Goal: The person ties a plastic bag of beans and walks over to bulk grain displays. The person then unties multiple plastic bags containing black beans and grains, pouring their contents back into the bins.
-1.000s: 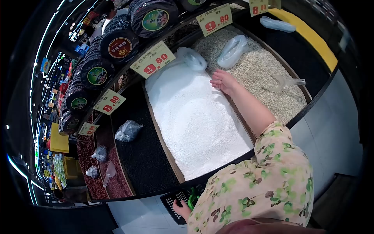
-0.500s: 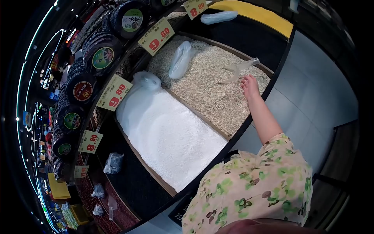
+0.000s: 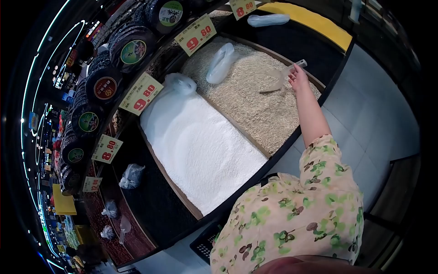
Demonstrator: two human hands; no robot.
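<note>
My right hand is over the front right part of the bin of pale tan grain, its fingers curled at the handle of a clear plastic scoop. The scoop's bowl rests on the grain, its handle end sticking out past my fingertips. Farther back on the same grain lies a roll of clear plastic bags. Beside this bin is one of white grain, with another bag roll at its back edge. My left hand is out of sight.
Price signs line the back rail, with round dark packages behind. Bins of black and red grain are on the left, bagged portions in them. A black perforated basket is below the front edge.
My right hand has moved from between the two pale bins to the scoop's handle. My left hand has gone out of view. The view has turned toward the right.
</note>
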